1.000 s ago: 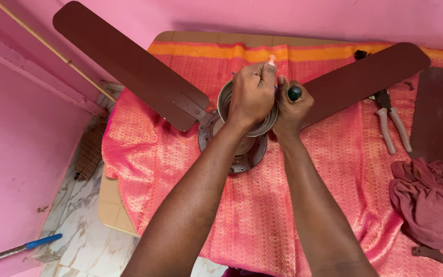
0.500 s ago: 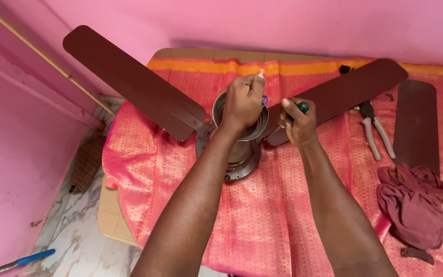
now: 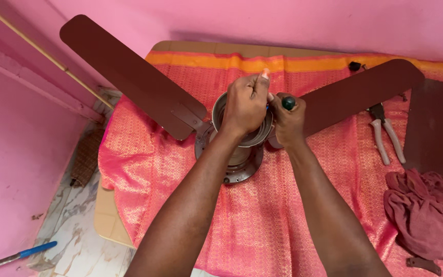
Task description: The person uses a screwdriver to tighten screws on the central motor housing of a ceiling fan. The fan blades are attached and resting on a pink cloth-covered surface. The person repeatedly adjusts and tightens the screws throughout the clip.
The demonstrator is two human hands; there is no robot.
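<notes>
A ceiling fan lies on an orange-pink cloth point(image 3: 262, 225), its metal motor hub point(image 3: 237, 159) in the middle with two brown blades point(image 3: 129, 77) point(image 3: 360, 92) attached. My left hand point(image 3: 246, 105) rests over the hub's cup-shaped top, fingers pinched together; what they pinch is too small to tell. Close beside it, my right hand point(image 3: 288, 123) is closed around a screwdriver with a dark green handle point(image 3: 288, 103), its tip hidden behind the hands.
A loose third brown blade point(image 3: 429, 128) lies at the right. White-handled pliers point(image 3: 385, 136) lie beside it, and a maroon rag point(image 3: 421, 210) sits near the front right. Pink walls close in at the back and left. A blue-handled tool point(image 3: 26, 252) lies on the marble floor.
Both hands stay at the hub with small shifts; the right hand has moved closer to the left one. The camera view has shifted slightly.
</notes>
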